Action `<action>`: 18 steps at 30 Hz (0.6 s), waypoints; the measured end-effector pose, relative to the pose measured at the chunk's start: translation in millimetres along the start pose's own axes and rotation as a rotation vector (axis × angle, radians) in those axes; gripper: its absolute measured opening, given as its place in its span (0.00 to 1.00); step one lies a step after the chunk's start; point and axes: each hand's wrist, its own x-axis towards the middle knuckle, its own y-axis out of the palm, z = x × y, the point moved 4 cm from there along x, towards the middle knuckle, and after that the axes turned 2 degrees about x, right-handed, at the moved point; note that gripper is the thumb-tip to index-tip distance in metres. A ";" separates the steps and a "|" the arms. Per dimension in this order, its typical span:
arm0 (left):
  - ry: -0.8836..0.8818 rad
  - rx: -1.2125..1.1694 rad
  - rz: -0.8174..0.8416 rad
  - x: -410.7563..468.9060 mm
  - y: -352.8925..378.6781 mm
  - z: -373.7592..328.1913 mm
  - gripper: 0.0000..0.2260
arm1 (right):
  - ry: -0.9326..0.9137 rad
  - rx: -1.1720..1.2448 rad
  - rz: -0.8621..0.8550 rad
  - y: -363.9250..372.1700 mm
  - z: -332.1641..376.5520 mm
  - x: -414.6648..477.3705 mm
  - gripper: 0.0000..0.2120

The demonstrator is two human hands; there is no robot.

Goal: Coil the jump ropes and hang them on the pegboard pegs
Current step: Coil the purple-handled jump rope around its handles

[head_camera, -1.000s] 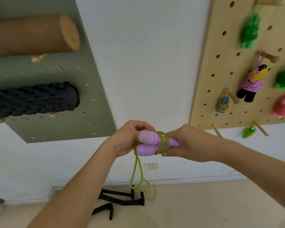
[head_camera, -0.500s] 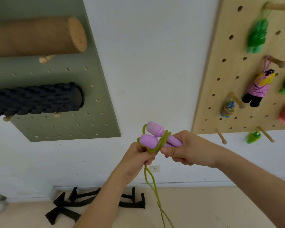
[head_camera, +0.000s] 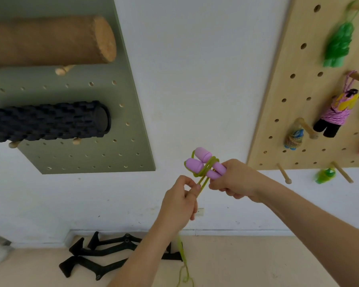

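My right hand (head_camera: 234, 181) grips the two lilac handles of a jump rope (head_camera: 205, 162), held side by side with their rounded ends pointing up and left. Its yellow-green cord (head_camera: 203, 175) runs in a few turns around the handles. My left hand (head_camera: 180, 201), just below and left of them, pinches the cord, and the loose end (head_camera: 183, 264) hangs down towards the floor. The wooden pegboard (head_camera: 298, 96) on the right carries several coiled ropes on pegs. Two bare pegs (head_camera: 283, 174) (head_camera: 342, 172) stick out along its lower edge.
A green pegboard (head_camera: 75, 154) on the left holds a cork roller (head_camera: 50, 40) and a black foam roller (head_camera: 48, 121). Black push-up bars (head_camera: 104, 255) lie on the floor by the wall. A wall socket (head_camera: 200, 212) sits behind my left hand.
My left hand has moved from beside the handles to below them, drawing the cord down. The handles have tilted upward, and the cord now lies in more turns around them.
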 end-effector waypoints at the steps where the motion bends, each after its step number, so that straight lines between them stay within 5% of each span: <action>1: 0.048 0.190 -0.025 -2.6 -1.6 -2.1 0.06 | 0.003 -0.058 -0.043 -1.9 1.4 4.1 0.08; 4: 0.229 0.816 -0.093 -9.9 -1.8 -19.8 0.09 | 0.007 -0.215 -0.112 -1.7 8.2 14.4 0.07; 8: 0.579 1.264 -0.155 -5.9 -8.4 -35.8 0.18 | -0.060 -0.483 -0.181 3.1 15.4 23.4 0.10; 14: 1.027 1.304 0.025 -6.7 -25.9 -52.6 0.15 | -0.037 -0.891 -0.124 12.1 22.2 18.9 0.10; 18: 1.141 1.154 0.155 -1.6 -31.3 -71.6 0.10 | -0.075 -1.107 0.188 34.5 21.8 10.5 0.12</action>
